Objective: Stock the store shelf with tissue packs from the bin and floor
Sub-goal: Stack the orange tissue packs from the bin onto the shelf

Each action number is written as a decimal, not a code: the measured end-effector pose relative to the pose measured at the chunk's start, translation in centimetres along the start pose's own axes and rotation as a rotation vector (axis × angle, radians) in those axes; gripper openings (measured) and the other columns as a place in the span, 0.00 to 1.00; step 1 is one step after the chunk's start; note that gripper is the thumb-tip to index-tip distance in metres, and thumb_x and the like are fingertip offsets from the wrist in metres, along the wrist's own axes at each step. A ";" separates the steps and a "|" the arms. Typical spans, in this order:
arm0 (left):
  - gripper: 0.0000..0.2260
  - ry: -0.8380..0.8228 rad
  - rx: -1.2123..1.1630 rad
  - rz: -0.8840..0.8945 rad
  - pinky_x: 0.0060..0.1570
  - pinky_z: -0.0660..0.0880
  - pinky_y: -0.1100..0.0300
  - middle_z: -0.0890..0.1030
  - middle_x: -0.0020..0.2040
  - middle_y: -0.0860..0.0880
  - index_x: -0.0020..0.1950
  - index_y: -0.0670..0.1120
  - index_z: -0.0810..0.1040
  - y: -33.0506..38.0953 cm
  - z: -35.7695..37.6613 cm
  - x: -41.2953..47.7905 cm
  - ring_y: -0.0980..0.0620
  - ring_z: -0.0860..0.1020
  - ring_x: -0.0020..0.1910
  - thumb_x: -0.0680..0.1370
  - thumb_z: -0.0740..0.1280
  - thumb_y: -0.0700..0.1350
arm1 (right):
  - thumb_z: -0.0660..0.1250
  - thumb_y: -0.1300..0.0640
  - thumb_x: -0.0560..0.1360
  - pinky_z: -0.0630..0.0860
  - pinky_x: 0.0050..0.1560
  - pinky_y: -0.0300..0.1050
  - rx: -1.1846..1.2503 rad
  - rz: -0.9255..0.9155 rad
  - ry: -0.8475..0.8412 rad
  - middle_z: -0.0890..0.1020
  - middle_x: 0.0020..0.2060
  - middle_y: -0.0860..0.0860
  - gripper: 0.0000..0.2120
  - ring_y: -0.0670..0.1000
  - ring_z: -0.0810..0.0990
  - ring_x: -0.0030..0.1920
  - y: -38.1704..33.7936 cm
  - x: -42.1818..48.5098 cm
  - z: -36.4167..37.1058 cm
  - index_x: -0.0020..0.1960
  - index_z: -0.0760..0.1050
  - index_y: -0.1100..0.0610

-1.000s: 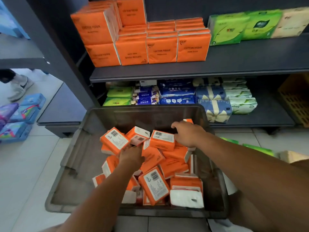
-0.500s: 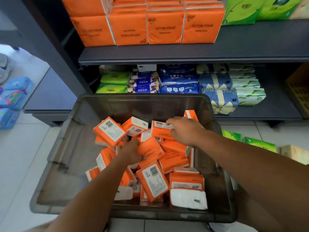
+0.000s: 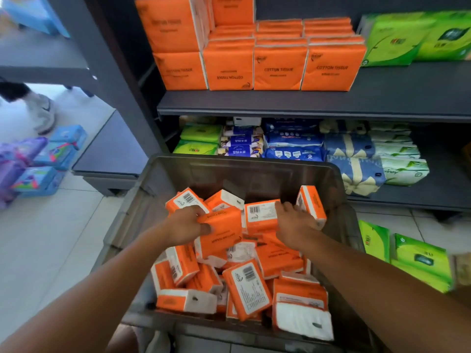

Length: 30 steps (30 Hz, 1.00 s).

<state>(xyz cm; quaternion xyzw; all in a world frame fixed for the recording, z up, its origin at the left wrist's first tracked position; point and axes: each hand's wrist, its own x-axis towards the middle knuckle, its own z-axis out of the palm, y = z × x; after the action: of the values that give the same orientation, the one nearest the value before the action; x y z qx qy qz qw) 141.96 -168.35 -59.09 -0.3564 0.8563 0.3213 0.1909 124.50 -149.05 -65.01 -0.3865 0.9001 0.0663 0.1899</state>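
A grey plastic bin [image 3: 132, 217] in front of me holds several loose orange tissue packs. My left hand [image 3: 186, 224] grips one orange pack [image 3: 221, 234] by its left edge, thumb on its face, lifted a little over the pile. My right hand [image 3: 293, 225] holds a second orange pack [image 3: 261, 212] with a barcode label, fingers curled over its right end. The upper shelf [image 3: 280, 103] carries rows of matching orange packs [image 3: 277, 64] standing upright. Green packs [image 3: 418, 261] lie on the floor to the right of the bin.
The lower shelf [image 3: 420, 197] holds green, blue and white tissue packs. Green packs [image 3: 407, 39] fill the upper shelf's right side. Colourful packs [image 3: 38, 161] are stacked on the floor at left, near a person's shoe [image 3: 44, 113]. A low grey platform [image 3: 112, 159] stands left of the bin.
Both hands have closed round orange packs and raised them slightly from the pile. The view has tilted up, showing more of the upper shelf.
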 end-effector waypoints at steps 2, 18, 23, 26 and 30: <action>0.16 0.021 -0.113 -0.009 0.56 0.70 0.59 0.77 0.60 0.50 0.64 0.47 0.74 -0.8 -0.5 -0.6 0.51 0.75 0.57 0.78 0.68 0.50 | 0.67 0.52 0.76 0.69 0.66 0.53 -0.039 0.017 -0.037 0.64 0.73 0.56 0.40 0.58 0.66 0.71 -0.3 0.7 1.0 0.80 0.49 0.54; 0.14 0.058 -0.543 -0.066 0.30 0.72 0.72 0.82 0.54 0.52 0.64 0.48 0.74 -3.3 -0.2 -2.4 0.58 0.80 0.44 0.79 0.68 0.48 | 0.70 0.45 0.73 0.73 0.59 0.49 0.076 0.104 0.152 0.65 0.69 0.59 0.41 0.57 0.73 0.63 -3.2 2.0 3.9 0.77 0.52 0.56; 0.15 0.116 -0.544 -0.095 0.37 0.72 0.64 0.81 0.53 0.50 0.64 0.48 0.72 -2.6 -1.1 -2.9 0.55 0.80 0.47 0.79 0.68 0.49 | 0.70 0.42 0.73 0.73 0.53 0.48 0.163 0.033 0.260 0.69 0.62 0.54 0.30 0.55 0.75 0.59 -3.5 0.6 0.2 0.69 0.68 0.54; 0.15 0.178 -0.531 -0.073 0.35 0.70 0.63 0.81 0.50 0.49 0.63 0.46 0.73 -1.3 -2.0 -3.4 0.55 0.79 0.44 0.79 0.68 0.49 | 0.71 0.40 0.72 0.74 0.50 0.46 0.325 0.010 0.259 0.69 0.59 0.52 0.26 0.53 0.75 0.57 -2.8 -0.1 -2.6 0.65 0.73 0.51; 0.14 0.247 -0.531 -0.034 0.38 0.72 0.59 0.81 0.50 0.47 0.62 0.47 0.73 0.5 -3.7 -4.3 0.51 0.79 0.47 0.78 0.69 0.49 | 0.71 0.42 0.70 0.75 0.54 0.49 0.648 0.011 0.271 0.69 0.57 0.50 0.20 0.51 0.74 0.54 -2.1 -1.3 -6.8 0.57 0.76 0.53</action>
<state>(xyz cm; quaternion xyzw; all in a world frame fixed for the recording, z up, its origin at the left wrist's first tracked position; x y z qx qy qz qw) 144.09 -168.54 -53.78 -0.4446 0.7529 0.4852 -0.0095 124.87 -151.39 -58.18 -0.3066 0.8935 -0.2736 0.1813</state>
